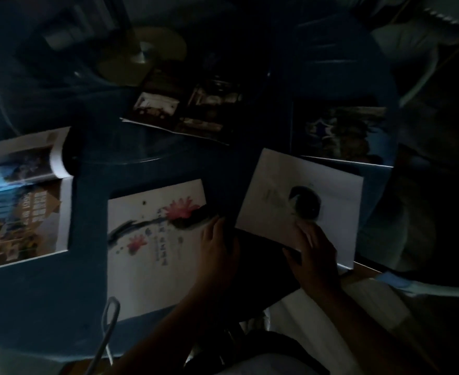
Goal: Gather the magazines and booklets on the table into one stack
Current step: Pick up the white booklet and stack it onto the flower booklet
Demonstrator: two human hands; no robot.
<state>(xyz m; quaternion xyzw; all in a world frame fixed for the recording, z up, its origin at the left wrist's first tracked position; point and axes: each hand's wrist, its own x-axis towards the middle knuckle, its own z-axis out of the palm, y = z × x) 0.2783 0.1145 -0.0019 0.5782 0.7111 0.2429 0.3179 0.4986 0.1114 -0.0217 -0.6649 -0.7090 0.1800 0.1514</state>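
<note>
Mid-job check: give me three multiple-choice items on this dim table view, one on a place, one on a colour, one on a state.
1. Where does the open magazine lie?
A. far left of the table
B. under the right hand
C. on the disc

2. What colour are the flowers on the flower booklet?
A. yellow
B. pink-red
C. green

3. How do the booklets stand now?
A. all in one stack
B. spread apart on the blue table
C. all held in the air

Answers: 1 A, it lies at the left edge; 2 B, the blooms are pink-red; 3 B, several lie apart, the left hand on the flower booklet, the right hand on the white booklet.
</note>
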